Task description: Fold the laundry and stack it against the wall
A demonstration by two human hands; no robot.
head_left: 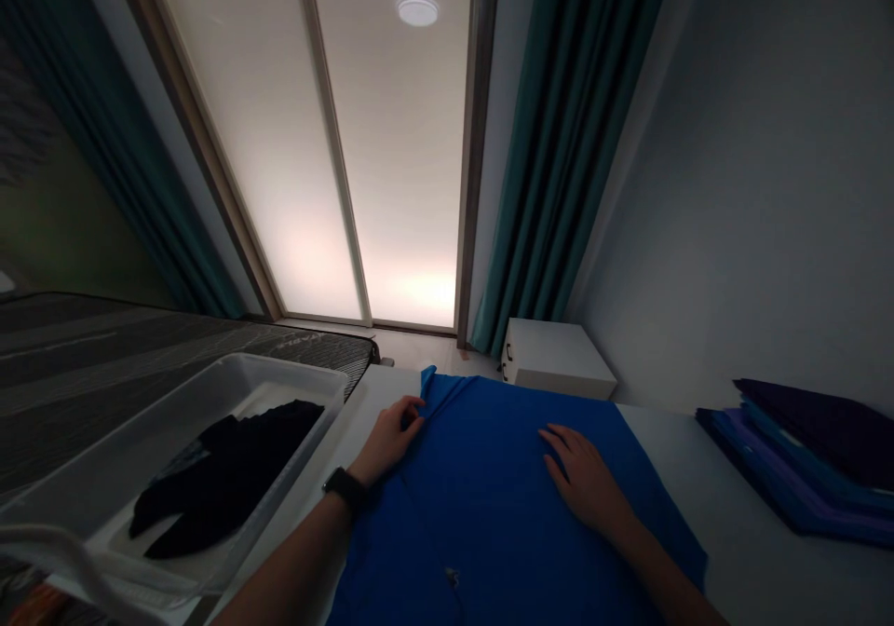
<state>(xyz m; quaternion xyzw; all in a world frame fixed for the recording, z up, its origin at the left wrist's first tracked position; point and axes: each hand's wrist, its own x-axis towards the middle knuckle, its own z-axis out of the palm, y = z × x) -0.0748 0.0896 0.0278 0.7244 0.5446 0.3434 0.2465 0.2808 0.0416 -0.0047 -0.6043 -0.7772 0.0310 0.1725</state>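
The blue cloth (495, 496) lies spread on the white table (754, 575), in the near middle of the scene, largely flat, its near part running out of view. The left hand (391, 435) is at the far left part of the cloth, fingers curled, at a raised fold with a small bunched corner just beyond it; whether finger and thumb pinch the fabric cannot be told from this angle. The right hand (583, 479) is over the right half of the cloth, palm down, fingers extended and slightly spread, gripping nothing; firmness of contact cannot be determined. A dark wristwatch (344, 488) is worn on the left wrist. A small pale mark (452, 577) shows on the near part of the cloth. To the left stands a translucent plastic bin (286, 376), containing dark garments (241, 472) lying loosely heaped, with a patterned piece partly visible among them. To the right, apart from the blue cloth, is a stack of folded fabrics (810, 458) in dark purple, blue and violet, one laid upon another. Beyond the table, a white cabinet (559, 356) with dark handles stands near the right wall. A grey patterned mattress (188, 333) occupies the left side, beyond the bin. At the far side are frosted sliding doors (401, 188), lit, with a teal curtain (559, 142) to their right.
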